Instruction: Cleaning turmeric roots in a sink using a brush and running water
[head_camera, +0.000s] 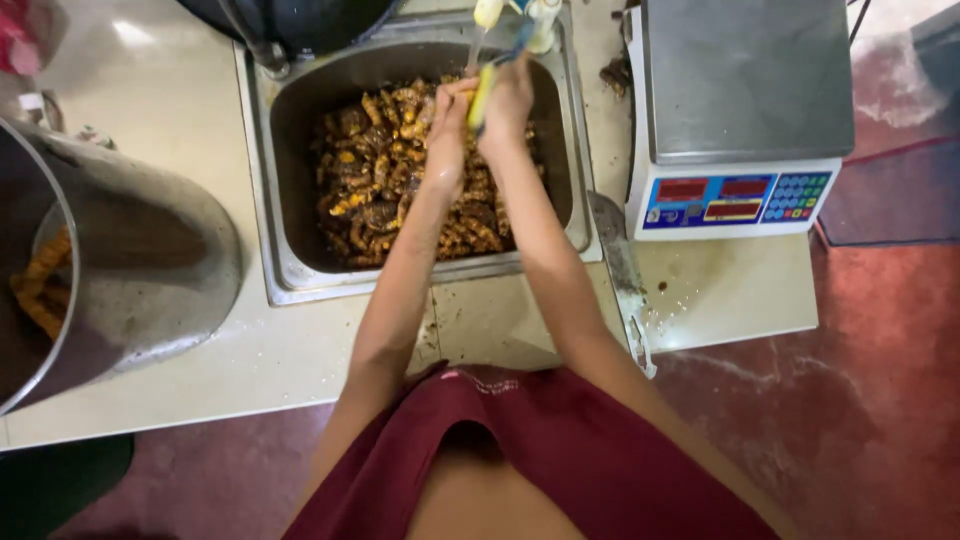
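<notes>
A small knobbly orange-brown root piece (452, 92), likely turmeric, sits pinched in the fingers of the left hand (447, 120) just above centre of the frame, over a deep rectangular stainless steel tray (290, 170) heaped with more knobbly orange and dark brown roots (385, 185). The right hand (507, 98) is closed around a slim yellow-handled tool (482, 95), its upper end crossing the tray's far rim; the blade end is hidden. Judged from this, the work goes best with the root held firmly and low over the tray, the tool stroked away from the fingers in short passes. The roots look wet, lumpy and finger-shaped, with bright orange showing where the skin is gone. The tray rests on a pale cream surface (180, 110). At the left edge lies a large tilted steel pot (140, 270); at the upper right stands a white digital weighing scale (740, 120) with a steel platform.
</notes>
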